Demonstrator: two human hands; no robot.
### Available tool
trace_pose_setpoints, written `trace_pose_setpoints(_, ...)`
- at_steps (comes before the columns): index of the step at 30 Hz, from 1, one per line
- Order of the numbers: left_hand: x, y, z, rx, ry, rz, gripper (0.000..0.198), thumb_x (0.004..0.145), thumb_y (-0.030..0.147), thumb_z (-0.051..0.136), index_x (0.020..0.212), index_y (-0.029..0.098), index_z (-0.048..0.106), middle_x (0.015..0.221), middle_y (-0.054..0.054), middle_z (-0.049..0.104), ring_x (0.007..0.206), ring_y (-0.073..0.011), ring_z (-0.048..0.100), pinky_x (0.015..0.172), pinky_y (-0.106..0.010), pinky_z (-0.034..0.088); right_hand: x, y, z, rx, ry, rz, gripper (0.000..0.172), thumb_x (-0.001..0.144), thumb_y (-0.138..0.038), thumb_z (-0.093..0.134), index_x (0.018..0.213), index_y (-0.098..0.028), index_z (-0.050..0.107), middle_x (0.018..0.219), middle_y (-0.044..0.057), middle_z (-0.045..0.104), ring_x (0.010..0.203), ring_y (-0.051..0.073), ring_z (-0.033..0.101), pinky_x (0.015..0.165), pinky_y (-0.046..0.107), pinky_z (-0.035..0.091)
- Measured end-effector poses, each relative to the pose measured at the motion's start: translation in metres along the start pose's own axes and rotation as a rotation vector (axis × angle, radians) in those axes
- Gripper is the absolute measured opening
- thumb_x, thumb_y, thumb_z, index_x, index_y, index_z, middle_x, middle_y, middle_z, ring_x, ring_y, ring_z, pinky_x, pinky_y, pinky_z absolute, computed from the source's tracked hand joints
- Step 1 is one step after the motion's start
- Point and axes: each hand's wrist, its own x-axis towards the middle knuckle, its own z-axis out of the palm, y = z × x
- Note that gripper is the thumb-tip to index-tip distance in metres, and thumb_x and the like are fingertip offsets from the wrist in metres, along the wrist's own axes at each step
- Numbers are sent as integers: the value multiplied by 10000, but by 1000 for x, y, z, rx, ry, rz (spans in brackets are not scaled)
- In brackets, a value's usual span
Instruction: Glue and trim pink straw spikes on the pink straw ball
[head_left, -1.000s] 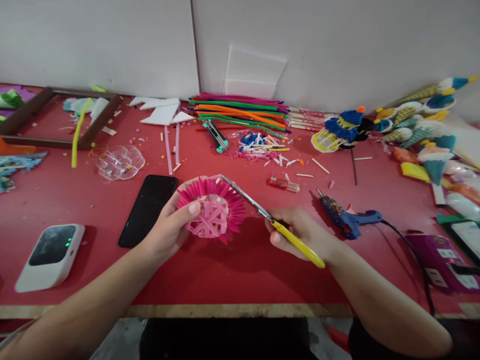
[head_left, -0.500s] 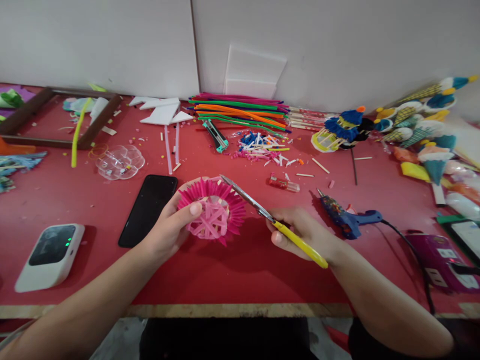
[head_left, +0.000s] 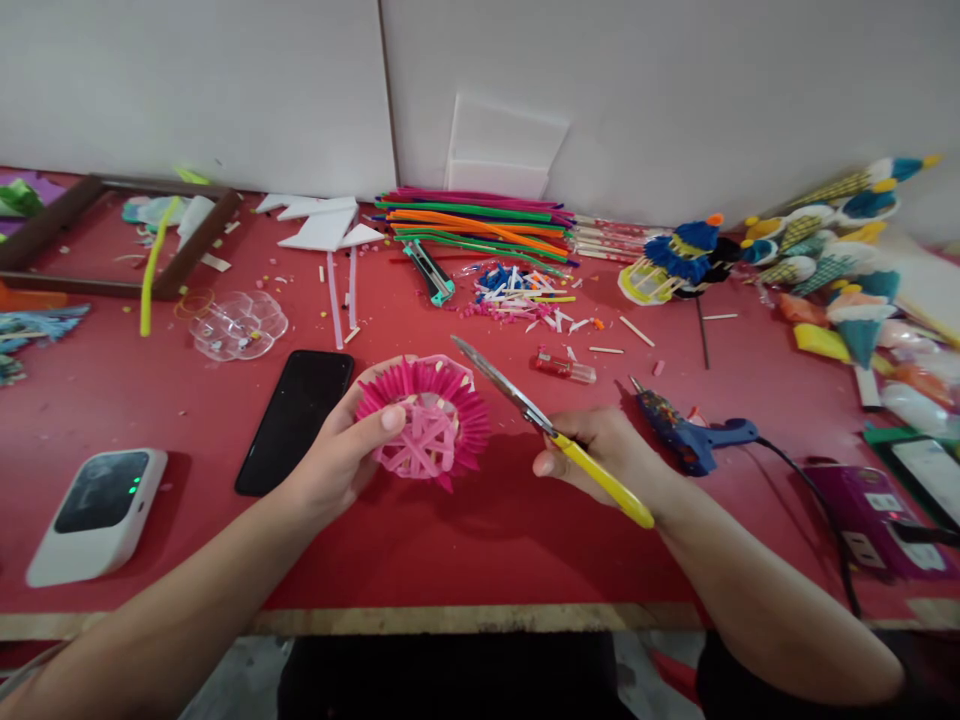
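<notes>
My left hand [head_left: 341, 455] is closed round a pink round piece made of cut drinking straws [head_left: 424, 422], held just above the red table [head_left: 465, 530]; the thumb lies on its lattice centre. My right hand [head_left: 607, 455] grips yellow-handled scissors [head_left: 551, 435]. Their blades are together and point up-left, with the tip a little to the right of the pink piece's upper edge, not touching it.
A black phone [head_left: 294, 420] lies left of the pink piece and a white device [head_left: 97, 512] at the near left. A blue glue gun [head_left: 686, 432] with its cord lies on the right, beside a purple power strip [head_left: 874, 515]. Coloured straws [head_left: 472, 222], straw scraps [head_left: 525, 295], a cutter [head_left: 431, 272] and finished crafts [head_left: 817, 255] fill the back.
The scissors have drawn slightly to the right, away from the pink piece's rim. My left hand and the pink piece have hardly moved.
</notes>
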Motion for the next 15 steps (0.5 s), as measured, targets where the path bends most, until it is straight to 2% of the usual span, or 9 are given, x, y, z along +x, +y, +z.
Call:
trace_pose_setpoints(4, 1, 0, -1, 10, 51, -5, 547, 622, 422, 972, 1057, 201, 725, 887, -46, 807, 913, -291, 793, 810, -377, 641, 6, 4, -1, -78, 110, 3, 745, 784, -953, 509, 587, -239, 432, 547, -62, 281, 515, 94, 246, 463, 274, 170)
trace_pose_setpoints(8, 3, 2, -5, -13, 55, -22, 515, 636, 475, 951, 1024, 204, 747, 972, -86, 819, 1009, -332, 782, 835, -396, 641, 10, 5, -6, -320, 250, 8, 699, 793, -899, 563, 600, -249, 394, 514, -48, 352, 486, 107, 321, 466, 264, 218)
trace_pose_setpoints(10, 3, 3, -5, -35, 48, -24, 516, 642, 467, 949, 1051, 219, 753, 1006, -76, 821, 995, -305, 782, 809, -358, 639, 10, 6, -6, -450, 293, 21, 660, 806, -844, 607, 606, -255, 388, 505, -36, 395, 472, 117, 344, 476, 270, 227)
trace_pose_setpoints(12, 2, 5, -3, -70, 35, -13, 494, 655, 434, 946, 1058, 221, 754, 984, -47, 816, 911, -243, 781, 761, -297, 632, 9, 9, -5, -566, 317, 43, 595, 813, -772, 656, 623, -257, 427, 512, -18, 455, 466, 135, 390, 489, 279, 245)
trace_pose_setpoints(15, 2, 7, -1, -148, 20, 15, 429, 663, 375, 943, 1016, 221, 756, 911, -1, 805, 812, -169, 763, 726, -235, 624, 8, 13, 1, -629, 341, 14, 404, 831, -609, 708, 739, -237, 578, 662, 54, 655, 580, 201, 583, 545, 299, 361)
